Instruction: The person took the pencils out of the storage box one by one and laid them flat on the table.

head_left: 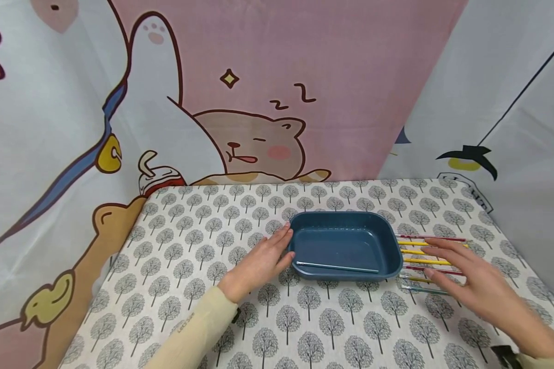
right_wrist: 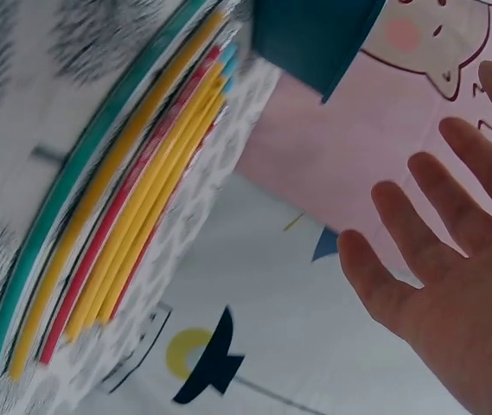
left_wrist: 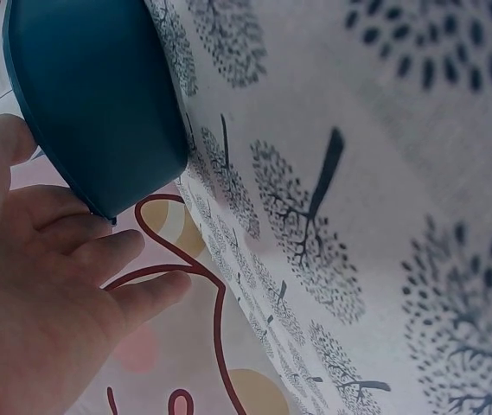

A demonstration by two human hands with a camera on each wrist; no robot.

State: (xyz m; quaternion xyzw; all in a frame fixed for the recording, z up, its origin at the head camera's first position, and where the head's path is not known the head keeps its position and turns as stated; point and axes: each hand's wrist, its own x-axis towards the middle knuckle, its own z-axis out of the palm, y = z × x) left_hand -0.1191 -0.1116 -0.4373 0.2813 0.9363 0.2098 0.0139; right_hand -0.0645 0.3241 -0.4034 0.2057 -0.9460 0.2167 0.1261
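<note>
A dark blue rectangular tray rests on the patterned cloth, with one thin bluish stick lying along its near side. My left hand is at the tray's left end, fingertips at the rim and thumb by the near corner; the left wrist view shows those fingers loosely extended beside the tray wall. Several thin sticks, yellow, dark red and teal, lie side by side right of the tray. Over their right ends hovers my right hand, fingers spread and holding nothing.
A white cloth printed with grey trees covers the table. Behind it hangs a pink and white cartoon curtain, which also closes off the left and right sides.
</note>
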